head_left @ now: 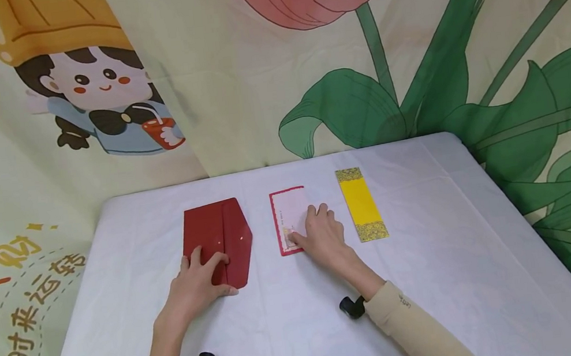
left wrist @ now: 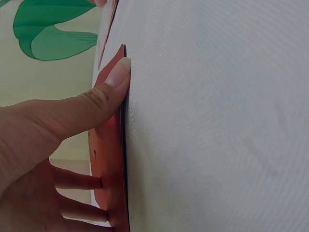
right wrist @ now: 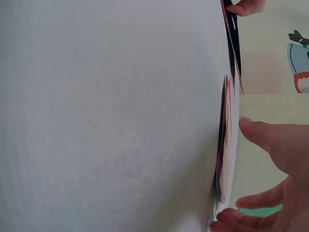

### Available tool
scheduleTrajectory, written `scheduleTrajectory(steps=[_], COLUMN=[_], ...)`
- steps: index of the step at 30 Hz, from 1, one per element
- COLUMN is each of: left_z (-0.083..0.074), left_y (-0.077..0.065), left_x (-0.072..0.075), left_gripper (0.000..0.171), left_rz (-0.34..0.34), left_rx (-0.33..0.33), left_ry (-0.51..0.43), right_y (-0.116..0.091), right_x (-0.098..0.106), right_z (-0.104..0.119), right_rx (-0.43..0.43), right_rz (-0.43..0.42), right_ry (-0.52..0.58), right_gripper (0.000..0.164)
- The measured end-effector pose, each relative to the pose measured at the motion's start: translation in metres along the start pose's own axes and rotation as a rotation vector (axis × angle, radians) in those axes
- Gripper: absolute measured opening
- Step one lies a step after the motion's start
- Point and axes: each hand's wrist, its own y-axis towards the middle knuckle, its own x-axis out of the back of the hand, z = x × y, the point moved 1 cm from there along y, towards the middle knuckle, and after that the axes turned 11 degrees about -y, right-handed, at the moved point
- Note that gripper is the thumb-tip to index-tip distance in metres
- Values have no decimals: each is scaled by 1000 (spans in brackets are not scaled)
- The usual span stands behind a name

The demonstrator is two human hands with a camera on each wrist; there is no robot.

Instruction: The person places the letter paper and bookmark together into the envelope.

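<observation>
Beige sleeves (head_left: 420,323) nearest the lens, I watch remotely: the right hand (head_left: 325,235), fingers loosely spread, over the red-edged card (head_left: 290,207), its long axis pointing away, right of the red envelope (head_left: 204,228) the spread left hand (head_left: 194,283) touches.

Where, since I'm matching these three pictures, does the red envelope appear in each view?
Head: the red envelope is left of centre, partly covered by the left hand.
Left wrist: the envelope runs up and down left of centre, seen at a steep slant.
Right wrist: the envelope is a thin, dark, red-edged sliver at upper right.
Shared landmark: the left hand, touching the envelope.
</observation>
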Motion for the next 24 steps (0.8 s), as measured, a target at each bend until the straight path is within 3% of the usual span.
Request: scheduleTrajectory(steps=[6,11,19,24], left_z=[0,-2,-1,-1], left_y=[0,0,1,1], left_x=[0,1,3,4], left_gripper=[71,72,72,71], left_rz=[1,7,16,23], left_rx=[11,18,33,37], left_ry=[-11,-16,-30,-40], right_y=[1,4,6,8], right_x=[-1,-1,1,0], right_z=[3,5,8,5], right_rx=[-37,-40,-60,-122], right_rz=[45,62,106,134], right_ry=[-33,-42,30,151], right_gripper=[90,87,79,80])
